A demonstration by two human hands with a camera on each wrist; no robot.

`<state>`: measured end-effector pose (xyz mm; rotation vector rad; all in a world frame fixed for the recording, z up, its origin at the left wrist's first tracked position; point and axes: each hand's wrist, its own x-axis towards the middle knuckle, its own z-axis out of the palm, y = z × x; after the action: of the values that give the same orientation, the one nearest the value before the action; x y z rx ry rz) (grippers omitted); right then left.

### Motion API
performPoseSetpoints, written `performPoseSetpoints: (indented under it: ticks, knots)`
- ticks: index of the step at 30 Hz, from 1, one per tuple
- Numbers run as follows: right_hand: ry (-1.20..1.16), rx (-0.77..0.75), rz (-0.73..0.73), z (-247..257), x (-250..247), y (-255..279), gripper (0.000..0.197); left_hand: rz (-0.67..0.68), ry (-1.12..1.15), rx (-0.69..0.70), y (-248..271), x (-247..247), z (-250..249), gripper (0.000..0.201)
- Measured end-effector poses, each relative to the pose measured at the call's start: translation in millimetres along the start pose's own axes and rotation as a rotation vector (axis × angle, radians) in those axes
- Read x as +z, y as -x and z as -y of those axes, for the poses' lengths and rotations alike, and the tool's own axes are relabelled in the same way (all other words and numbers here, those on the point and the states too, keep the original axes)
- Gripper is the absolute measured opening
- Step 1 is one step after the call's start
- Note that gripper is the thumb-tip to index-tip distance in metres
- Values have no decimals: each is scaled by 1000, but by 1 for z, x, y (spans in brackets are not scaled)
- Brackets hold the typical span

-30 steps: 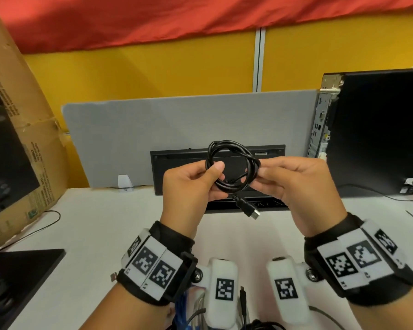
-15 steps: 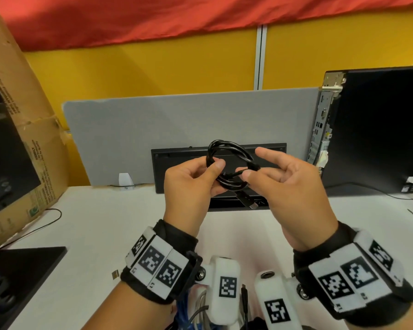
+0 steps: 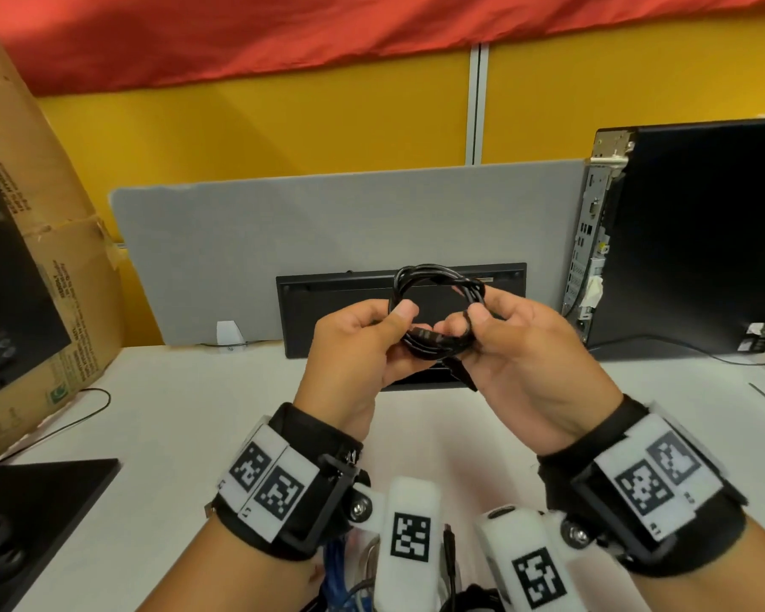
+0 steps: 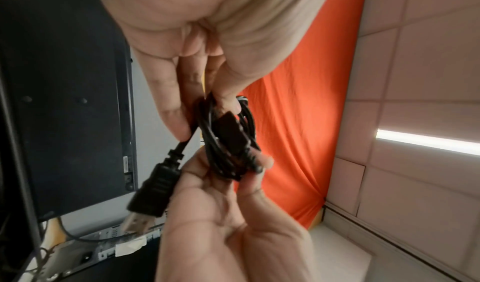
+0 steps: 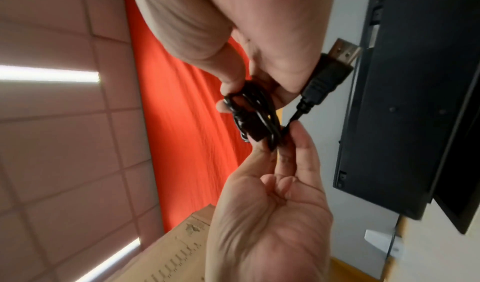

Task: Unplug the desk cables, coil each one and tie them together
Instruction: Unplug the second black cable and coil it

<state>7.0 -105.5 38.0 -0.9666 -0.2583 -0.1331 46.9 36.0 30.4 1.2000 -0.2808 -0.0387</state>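
Observation:
A black cable [image 3: 438, 272] wound into a small coil is held up over the white desk [image 3: 195, 413] by both hands. My left hand [image 3: 372, 337] pinches the coil's left side, thumb on top. My right hand [image 3: 495, 333] grips its right side with thumb and curled fingers. One plug [image 3: 462, 373] sticks out below the right palm. In the left wrist view the coil [image 4: 226, 149] sits between the fingertips and the plug [image 4: 153, 190] hangs free. The right wrist view shows the coil [image 5: 255, 120] and plug [image 5: 327, 75] too. More cables [image 3: 341, 563] lie at the near edge.
A black keyboard [image 3: 327, 311] leans on the grey divider [image 3: 239, 258] behind the hands. A black PC tower [image 3: 703, 240] stands at the right with a cable [image 3: 681, 346] running from it. A cardboard box [image 3: 40, 214] and a black monitor base [image 3: 40, 488] are at the left.
My right hand's fingers, spread half a second ago, have curled round the coil's right side. The free plug has dropped from the front of the coil to under the right palm.

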Motion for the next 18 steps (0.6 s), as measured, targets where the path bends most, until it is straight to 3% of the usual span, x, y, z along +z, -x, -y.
performPoseSetpoints:
  ticks: [3, 6, 9, 13, 18]
  knots:
    - [-139, 78, 3, 5, -3, -1, 20, 44, -5, -69, 0, 0, -2, 15]
    - [-131, 108, 31, 9, -5, -2, 15, 32, -38, -62, 1, 0, -3, 14]
    - [113, 88, 59, 8, -4, -3, 34, -7, -69, -3, 0, -1, -4, 17]
    - [506, -53, 17, 1, -7, -4, 43, -42, -55, 32, -1, -4, -6, 19]
    - [769, -191, 65, 3, -12, -5, 46, -63, -72, 23, 0, -4, -7, 21]
